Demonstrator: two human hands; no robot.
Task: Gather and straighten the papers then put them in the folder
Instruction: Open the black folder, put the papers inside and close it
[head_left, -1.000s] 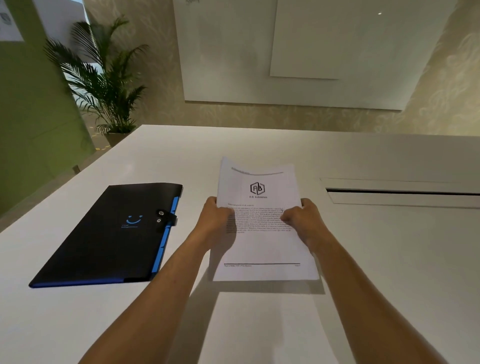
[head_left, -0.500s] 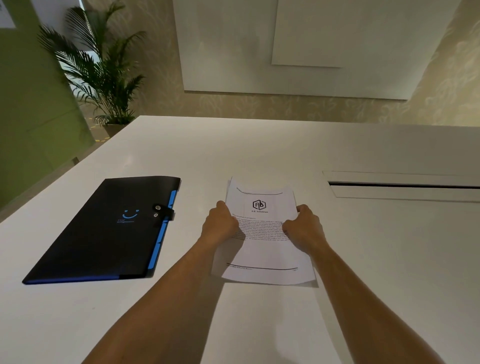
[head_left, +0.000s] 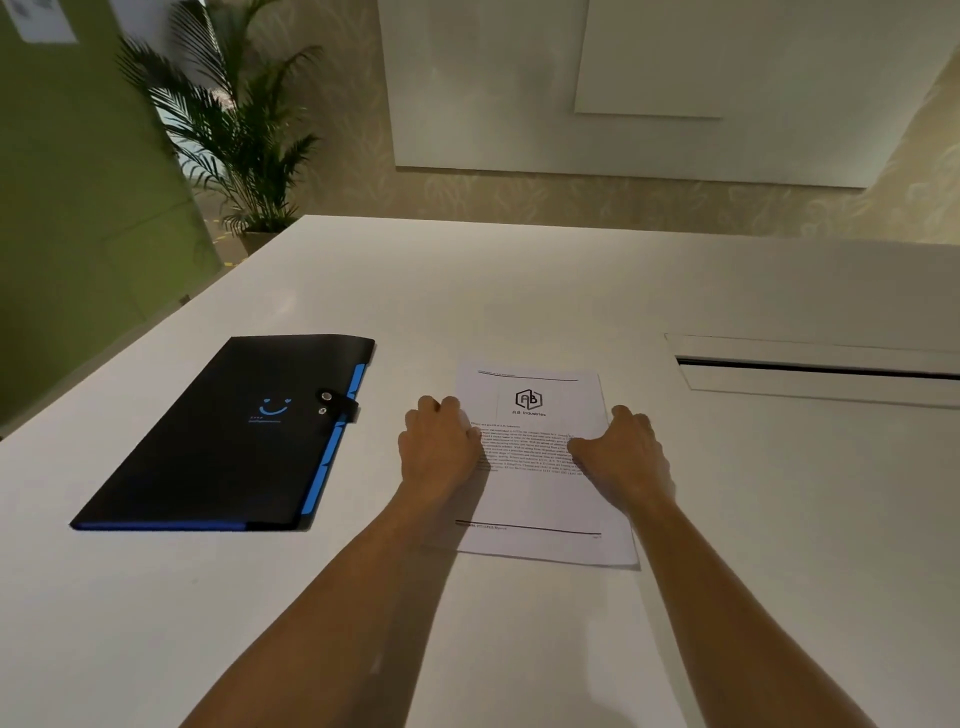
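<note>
A stack of white printed papers (head_left: 537, 501) with a logo at the top lies flat on the white table (head_left: 519, 280), squared up in front of me. My left hand (head_left: 439, 447) grips the stack's left edge with curled fingers. On the opposite edge my right hand (head_left: 621, 452) holds on, its thumb resting on the top sheet. A black folder (head_left: 218, 447) with blue tabs and a blue smile mark lies to the left of the papers. Its snap strap is fastened and it is apart from both hands.
A long cable slot (head_left: 815, 366) is set into the table at the right, just beyond the papers. A potted palm (head_left: 234, 135) stands past the table's far left corner, beside a green wall.
The papers were held upright on their bottom edge a second ago. Both hands have lowered them until they lie flat on the table, still holding the side edges.
</note>
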